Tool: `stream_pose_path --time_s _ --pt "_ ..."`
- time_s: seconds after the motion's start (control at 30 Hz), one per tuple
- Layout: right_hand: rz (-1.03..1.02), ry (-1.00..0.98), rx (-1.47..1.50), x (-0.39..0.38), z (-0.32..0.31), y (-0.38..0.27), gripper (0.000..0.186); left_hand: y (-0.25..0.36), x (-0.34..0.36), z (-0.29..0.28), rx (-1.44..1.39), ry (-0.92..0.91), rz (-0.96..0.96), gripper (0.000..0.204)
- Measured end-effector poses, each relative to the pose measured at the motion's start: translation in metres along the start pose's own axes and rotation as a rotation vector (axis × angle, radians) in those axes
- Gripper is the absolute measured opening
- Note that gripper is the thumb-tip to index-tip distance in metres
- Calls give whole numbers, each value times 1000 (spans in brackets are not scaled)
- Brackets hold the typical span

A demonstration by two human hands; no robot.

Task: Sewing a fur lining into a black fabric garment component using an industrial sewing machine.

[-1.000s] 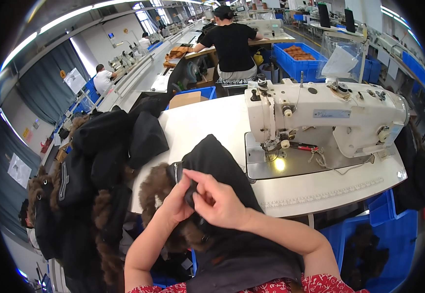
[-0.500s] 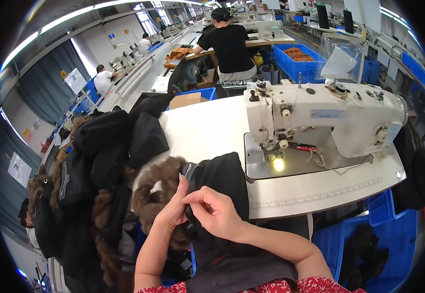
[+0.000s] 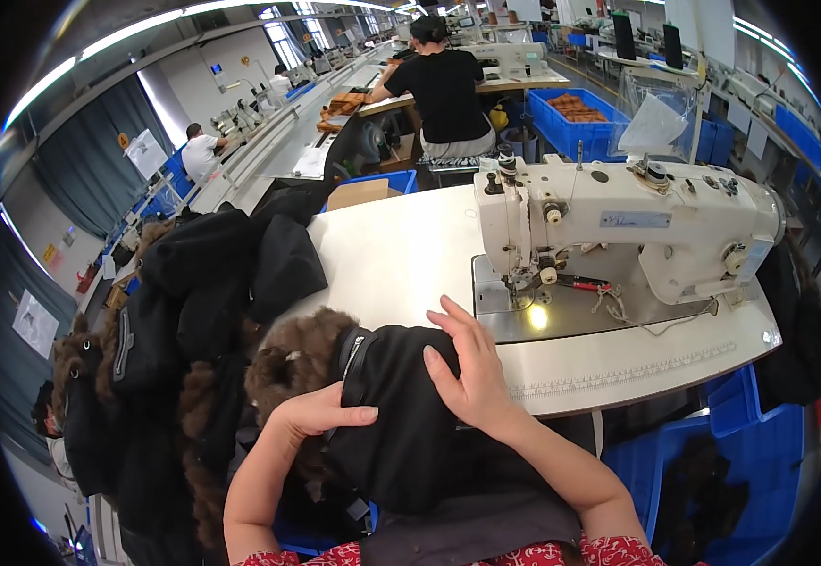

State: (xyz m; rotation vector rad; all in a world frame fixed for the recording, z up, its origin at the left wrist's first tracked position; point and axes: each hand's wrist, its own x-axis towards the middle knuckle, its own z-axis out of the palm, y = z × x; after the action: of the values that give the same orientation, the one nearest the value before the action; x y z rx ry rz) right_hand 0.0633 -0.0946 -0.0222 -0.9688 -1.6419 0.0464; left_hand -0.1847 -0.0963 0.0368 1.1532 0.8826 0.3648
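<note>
A black fabric piece (image 3: 401,377) with brown fur trim (image 3: 305,344) and a silver-toothed zipper (image 3: 356,357) lies at the near edge of the white sewing table, partly over my lap. My left hand (image 3: 321,412) grips its left side below the zipper, thumb on top and the other fingers hidden under the cloth. At the right side of the cloth is my right hand (image 3: 475,377), its fingers apart and pointing up, with nothing held in it. Whether its palm touches the cloth I cannot tell.
A white sewing machine (image 3: 637,222) stands on the table (image 3: 387,247) at the right, with red-handled snips (image 3: 585,282) under its arm. Black fur-trimmed pieces (image 3: 193,302) are heaped at the left. A blue bin (image 3: 769,472) sits lower right. A co-worker (image 3: 439,94) sits ahead.
My hands were together above the fabric piece and have moved apart. The left now grips the cloth; the right has opened and moved right. The cloth has been rearranged, showing more zipper.
</note>
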Motion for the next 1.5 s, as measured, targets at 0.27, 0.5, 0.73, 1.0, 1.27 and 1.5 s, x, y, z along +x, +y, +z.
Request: stream_pose_path --time_s 0.27,0.5,0.73,1.0,1.27,1.5 --pt "2 -253 136 16 -15 -3 54 29 -16 27 558 78 16 55" --pt "-235 -303 99 14 6 -38 52 8 -19 12 -82 115 -58 72" --pt "-128 -318 4 18 9 -36 43 -4 -18 8 -171 85 17 74" --pt "-103 -300 -76 17 14 -29 31 -14 -14 17 -372 41 22 89" --pt "-116 -208 -76 10 6 -42 43 -23 14 40 -633 144 381 82" --pt "-22 -257 1 11 5 -32 50 -29 16 38 -544 239 228 61"
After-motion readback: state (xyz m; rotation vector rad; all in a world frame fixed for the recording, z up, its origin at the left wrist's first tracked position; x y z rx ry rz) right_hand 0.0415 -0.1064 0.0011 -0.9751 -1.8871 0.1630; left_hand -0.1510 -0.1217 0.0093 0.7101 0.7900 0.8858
